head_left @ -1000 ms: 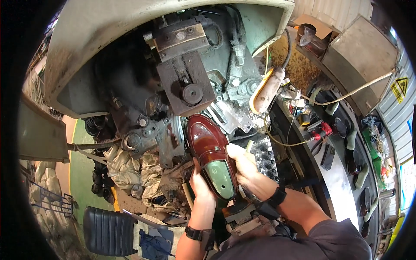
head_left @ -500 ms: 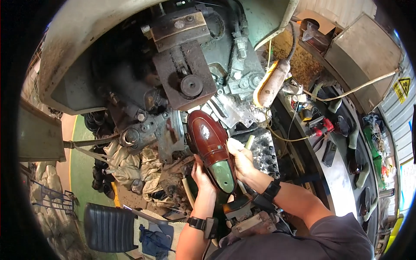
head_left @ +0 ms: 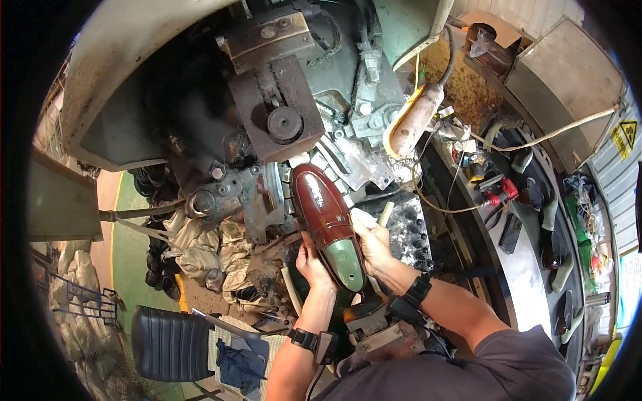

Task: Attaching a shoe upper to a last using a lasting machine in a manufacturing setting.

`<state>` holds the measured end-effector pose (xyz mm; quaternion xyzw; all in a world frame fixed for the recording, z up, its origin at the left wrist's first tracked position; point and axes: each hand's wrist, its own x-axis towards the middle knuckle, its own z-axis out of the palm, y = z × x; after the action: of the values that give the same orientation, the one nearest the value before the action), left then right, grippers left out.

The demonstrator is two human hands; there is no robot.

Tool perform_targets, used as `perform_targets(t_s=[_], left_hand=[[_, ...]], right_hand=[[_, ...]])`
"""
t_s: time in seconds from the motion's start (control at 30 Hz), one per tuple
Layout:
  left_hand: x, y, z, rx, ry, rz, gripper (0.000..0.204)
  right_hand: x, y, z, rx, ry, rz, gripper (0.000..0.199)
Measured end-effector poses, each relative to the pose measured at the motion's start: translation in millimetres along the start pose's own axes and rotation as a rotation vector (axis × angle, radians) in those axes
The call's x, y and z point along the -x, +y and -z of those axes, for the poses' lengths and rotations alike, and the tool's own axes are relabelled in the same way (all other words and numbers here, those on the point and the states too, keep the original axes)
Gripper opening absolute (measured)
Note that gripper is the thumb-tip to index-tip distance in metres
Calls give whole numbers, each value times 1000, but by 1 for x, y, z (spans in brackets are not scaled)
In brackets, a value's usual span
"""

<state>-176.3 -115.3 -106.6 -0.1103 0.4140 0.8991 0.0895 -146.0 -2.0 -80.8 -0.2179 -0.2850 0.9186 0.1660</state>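
Observation:
A glossy dark-red shoe upper (head_left: 321, 207) sits on a green last (head_left: 346, 262), toe pointing up into the jaws of a large greasy machine (head_left: 281, 127). My left hand (head_left: 311, 262) grips the left side of the shoe near its heel. My right hand (head_left: 374, 244) grips the right side, fingers along the edge. Both wrists wear black bands. The toe end touches the ribbed metal plates (head_left: 284, 190) of the machine.
A black chair seat (head_left: 170, 344) stands at lower left beside crumpled cloth rags (head_left: 221, 250). A curved workbench (head_left: 521, 247) at right carries tools, cables and dark shoe parts. A padded lever handle (head_left: 414, 120) hangs above right. A brown box (head_left: 568, 80) sits at top right.
The shoe has stayed at the machine's jaws with both hands on it. The head has moved closer, so the machine and shoe look a little larger and shifted.

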Motion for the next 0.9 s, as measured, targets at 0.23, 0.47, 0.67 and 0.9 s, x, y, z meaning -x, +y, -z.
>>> perform_targets(t_s=[0.23,0.47,0.67,0.9], left_hand=[[14,20,-20,61,56,94,43],[7,18,-13,-44,70,129,53],[16,27,5,59,-214,287,51],[41,29,-43,166,-118,194,64]], right_hand=[[11,-8,-7,-18,-8,-9,18],[-5,-7,17,314,-124,17,32],[0,-46,-7,523,-401,-541,80],[18,-15,-17,390,-166,-263,76]])
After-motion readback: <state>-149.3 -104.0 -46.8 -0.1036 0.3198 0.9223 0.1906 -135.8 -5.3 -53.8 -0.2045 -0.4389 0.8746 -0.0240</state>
